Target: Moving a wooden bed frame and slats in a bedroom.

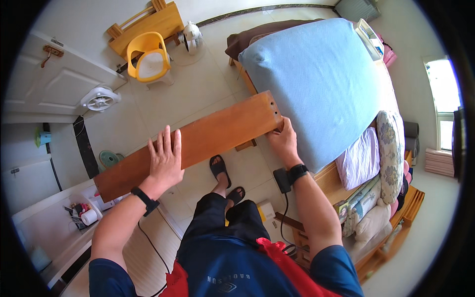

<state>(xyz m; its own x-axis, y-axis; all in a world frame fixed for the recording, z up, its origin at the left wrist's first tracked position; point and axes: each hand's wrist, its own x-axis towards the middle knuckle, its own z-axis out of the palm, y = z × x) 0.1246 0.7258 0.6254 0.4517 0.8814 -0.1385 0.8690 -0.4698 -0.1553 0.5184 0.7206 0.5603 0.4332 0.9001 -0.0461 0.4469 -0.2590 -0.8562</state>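
A long reddish-brown wooden board [217, 129] is raised in front of me, slanting from lower left up to the right. Two dark holes show near its right end. My right hand [284, 145] grips that end from the near edge, its thumb and fingers bent around the corner. On the board's face, left of the middle, my left hand [166, 159] lies flat with fingers stretched out. Its palm presses close to the near edge. Each wrist wears a black strap, and a black box with a cable [282, 180] hangs beside the right one.
A bed with a light blue cover [316, 74] stands at the right, close to the board's end. Beyond the board are a yellow chair [148, 57] and a white fan [192, 37]. A white door [54, 74] is at the left, above a cluttered white shelf [54, 210].
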